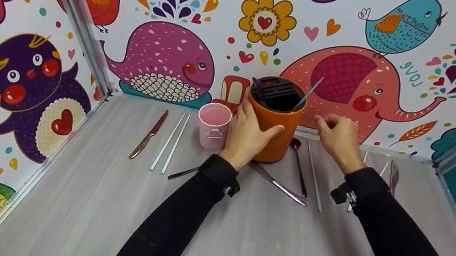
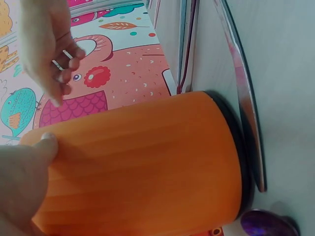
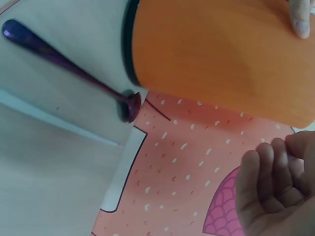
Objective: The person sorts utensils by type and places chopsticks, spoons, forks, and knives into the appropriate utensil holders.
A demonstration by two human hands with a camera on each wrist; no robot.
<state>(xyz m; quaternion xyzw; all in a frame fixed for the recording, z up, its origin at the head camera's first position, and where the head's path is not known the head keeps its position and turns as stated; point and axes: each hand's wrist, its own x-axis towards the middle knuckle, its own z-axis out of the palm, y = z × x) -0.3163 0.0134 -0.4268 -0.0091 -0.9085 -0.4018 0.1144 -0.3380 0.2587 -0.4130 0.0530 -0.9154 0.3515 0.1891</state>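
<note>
An orange utensil holder (image 1: 278,138) with a black slotted top stands upright near the back wall. My left hand (image 1: 248,136) grips its left side, thumb across the front. A pale-blue chopstick-like stick (image 1: 311,93) leans out of the top on the right; a dark purple handle (image 1: 258,85) pokes out on the left. To the right of the holder, my right hand (image 1: 338,138) hovers apart from it. Its fingers are loosely bent, and nothing shows between them in the right wrist view. A purple spoon (image 3: 64,61) lies beside the holder's base.
A pink cup (image 1: 212,134) stands left of the holder. Farther left lie a copper-coloured knife (image 1: 149,135) and two pale chopsticks. A silver knife (image 1: 282,187) and a bluish stick (image 1: 315,176) lie in front; another knife (image 1: 393,177) lies far right. Patterned walls bound the table.
</note>
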